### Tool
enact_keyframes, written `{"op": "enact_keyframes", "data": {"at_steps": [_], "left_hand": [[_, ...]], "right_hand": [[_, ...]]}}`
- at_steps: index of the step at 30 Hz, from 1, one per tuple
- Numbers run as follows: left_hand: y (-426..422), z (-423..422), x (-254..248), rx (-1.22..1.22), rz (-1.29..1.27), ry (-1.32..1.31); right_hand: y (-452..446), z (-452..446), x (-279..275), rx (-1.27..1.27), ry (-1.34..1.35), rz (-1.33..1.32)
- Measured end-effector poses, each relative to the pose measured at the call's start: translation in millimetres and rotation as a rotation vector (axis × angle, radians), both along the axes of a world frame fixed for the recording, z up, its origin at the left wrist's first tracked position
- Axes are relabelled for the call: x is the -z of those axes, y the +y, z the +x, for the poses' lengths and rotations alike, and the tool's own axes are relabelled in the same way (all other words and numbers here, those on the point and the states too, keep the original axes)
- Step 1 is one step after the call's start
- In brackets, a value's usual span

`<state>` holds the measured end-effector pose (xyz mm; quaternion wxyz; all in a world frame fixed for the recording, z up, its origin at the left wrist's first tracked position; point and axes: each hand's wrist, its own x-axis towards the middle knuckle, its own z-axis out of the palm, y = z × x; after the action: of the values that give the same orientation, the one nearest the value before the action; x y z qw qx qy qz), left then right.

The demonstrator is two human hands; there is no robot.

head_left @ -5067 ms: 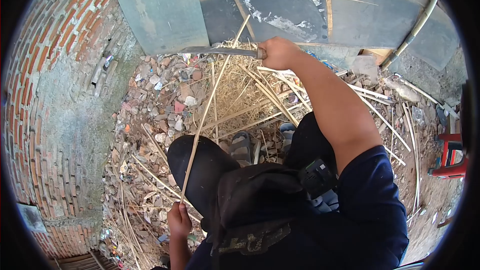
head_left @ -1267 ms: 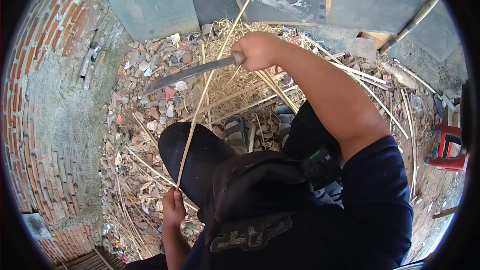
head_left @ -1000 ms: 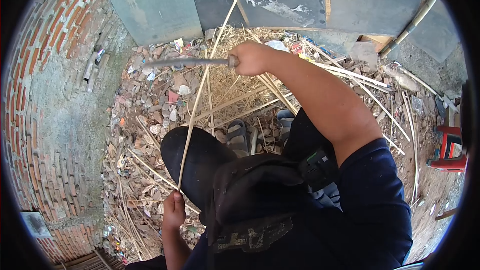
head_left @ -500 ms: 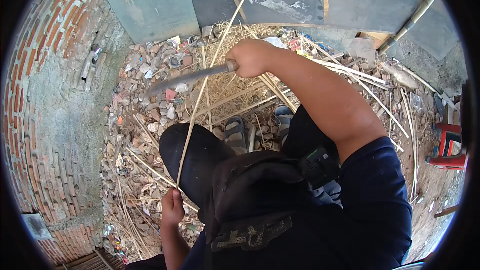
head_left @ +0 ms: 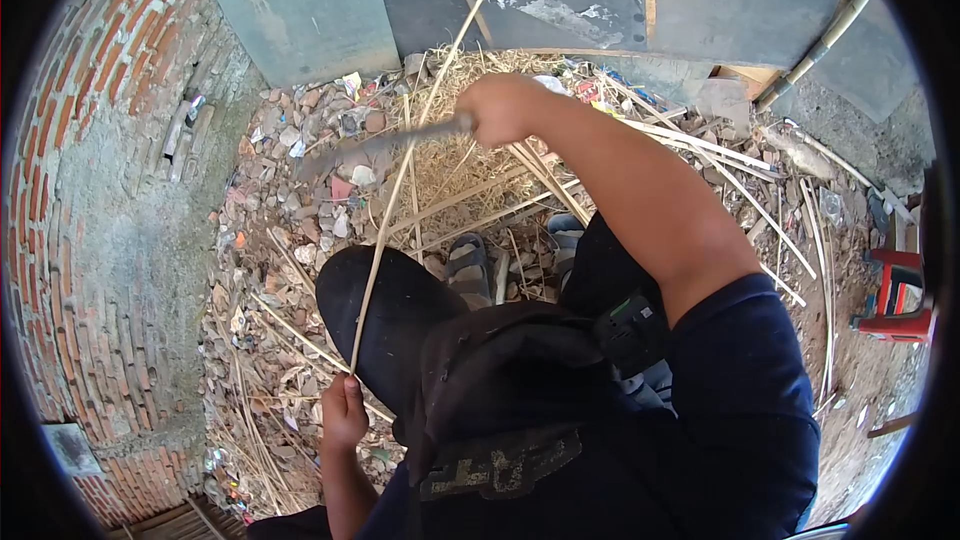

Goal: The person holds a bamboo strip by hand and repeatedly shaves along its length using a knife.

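Note:
My left hand [head_left: 345, 412] is closed around the lower end of a long, thin wooden strip [head_left: 381, 240]. The strip slants up across my left knee, its far end in front of the dark wall panels. My right hand [head_left: 497, 110] grips the handle of a long blade [head_left: 385, 143], which points left and is blurred by motion. The blade crosses the strip in its upper half; whether they touch is hard to tell. Below the blade, a heap of pale shavings [head_left: 455, 175] lies on the ground in front of my sandals.
A worn brick wall [head_left: 110, 240] stands at left, and dark panels [head_left: 560, 0] line the back. More pale strips [head_left: 720, 152] lie over the rubble [head_left: 290, 170] on both sides. At the right edge is a red stool [head_left: 893, 325]. A pole [head_left: 820, 45] leans at the upper right.
Compared with the oldest frame, my right hand and the blade are lower and further left. The blade has swung between level and tilted positions along the strip. My left hand still holds the strip's lower end.

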<state>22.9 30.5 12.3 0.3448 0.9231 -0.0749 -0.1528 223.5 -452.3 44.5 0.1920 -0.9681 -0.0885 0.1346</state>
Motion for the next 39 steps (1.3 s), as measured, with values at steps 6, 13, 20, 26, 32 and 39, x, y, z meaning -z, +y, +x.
{"op": "enact_keyframes", "data": {"at_steps": [6,13,20,26,32,39], "left_hand": [[3.6,0.4,-17.8,-0.02,0.022,0.034],[10.0,2.3,-2.0,-0.02,-0.088,0.06],[28.5,-1.0,7.7,-0.079,-0.159,0.165],[15.3,3.0,-4.7,-0.047,-0.149,0.167],[26.3,0.5,2.3,-0.062,-0.179,0.189],[13.3,6.1,-10.2,-0.034,-0.059,0.117]], "right_hand": [[-36.8,7.9,19.2,0.16,-0.096,0.188],[-15.4,1.1,12.0,0.057,-0.085,0.158],[-2.1,-2.0,2.9,0.056,-0.115,0.182],[-20.4,22.5,24.4,0.178,0.103,0.132],[-10.7,-3.9,-4.7,0.035,-0.106,0.107],[-29.7,10.8,14.5,0.2,-0.063,0.104]]}}
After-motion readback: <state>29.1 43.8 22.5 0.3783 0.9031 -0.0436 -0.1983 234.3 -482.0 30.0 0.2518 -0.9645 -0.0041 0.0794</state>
